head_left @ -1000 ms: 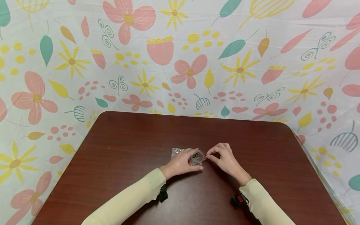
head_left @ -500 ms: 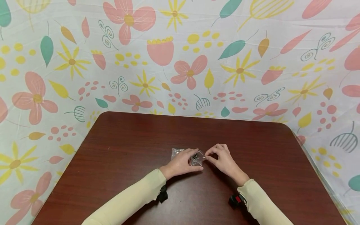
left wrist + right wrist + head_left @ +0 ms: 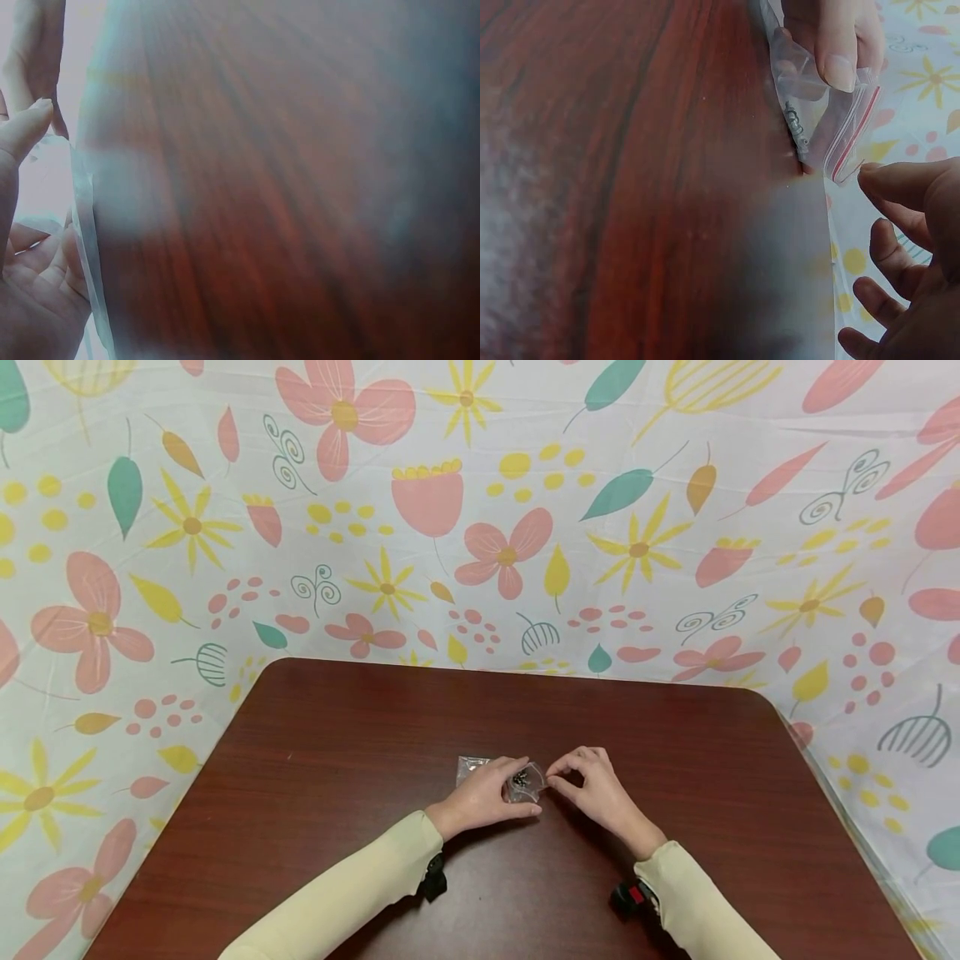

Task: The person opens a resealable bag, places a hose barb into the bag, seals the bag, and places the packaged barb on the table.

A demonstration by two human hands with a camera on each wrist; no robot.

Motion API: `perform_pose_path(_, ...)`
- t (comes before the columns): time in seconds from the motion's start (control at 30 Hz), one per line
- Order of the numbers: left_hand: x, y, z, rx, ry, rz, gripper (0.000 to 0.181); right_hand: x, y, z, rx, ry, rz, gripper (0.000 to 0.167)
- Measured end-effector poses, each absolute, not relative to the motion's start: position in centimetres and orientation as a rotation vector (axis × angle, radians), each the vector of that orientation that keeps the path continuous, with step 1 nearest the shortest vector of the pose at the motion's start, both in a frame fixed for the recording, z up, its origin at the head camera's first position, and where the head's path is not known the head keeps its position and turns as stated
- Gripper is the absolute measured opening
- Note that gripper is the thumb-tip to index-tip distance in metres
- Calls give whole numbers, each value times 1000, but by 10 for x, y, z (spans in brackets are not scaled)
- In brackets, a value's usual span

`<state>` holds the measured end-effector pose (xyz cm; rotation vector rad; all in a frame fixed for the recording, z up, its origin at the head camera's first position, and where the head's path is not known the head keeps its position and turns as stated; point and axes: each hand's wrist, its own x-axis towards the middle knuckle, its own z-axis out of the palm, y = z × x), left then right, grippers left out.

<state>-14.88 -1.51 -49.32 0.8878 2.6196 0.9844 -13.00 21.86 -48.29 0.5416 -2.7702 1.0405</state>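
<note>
In the head view my left hand [image 3: 487, 789] holds a small clear zip-lock bag [image 3: 534, 782] between thumb and fingers. Small dark metal pieces [image 3: 520, 779] lie inside; from the right wrist side these pieces [image 3: 795, 129] look like screws, though blurred. The bag's red seal line [image 3: 859, 127] runs along its mouth, which faces right. Thumb and index finger of my right hand [image 3: 598, 785] meet at that mouth and pinch its edge. The other fingers of the right hand [image 3: 922, 262] are loosely bent. A left-hand finger [image 3: 30, 127] shows beside the bag [image 3: 52, 180].
Another piece of clear plastic [image 3: 471, 766] lies just beyond the left hand; whether it is a separate bag I cannot tell. The brown wooden table [image 3: 360, 718] has rounded far corners. Behind it hangs a flower-printed cloth [image 3: 480, 568].
My right hand has moved slightly left, its fingertips coming closer to the bag's mouth. The left hand and the bag have stayed almost still.
</note>
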Motion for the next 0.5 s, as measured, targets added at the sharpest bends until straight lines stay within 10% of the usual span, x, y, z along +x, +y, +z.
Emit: perform_pose_path(0.5,-150,-14,-494,856,2613,1000,86,-120,218,-488,639,-2648,1016,15)
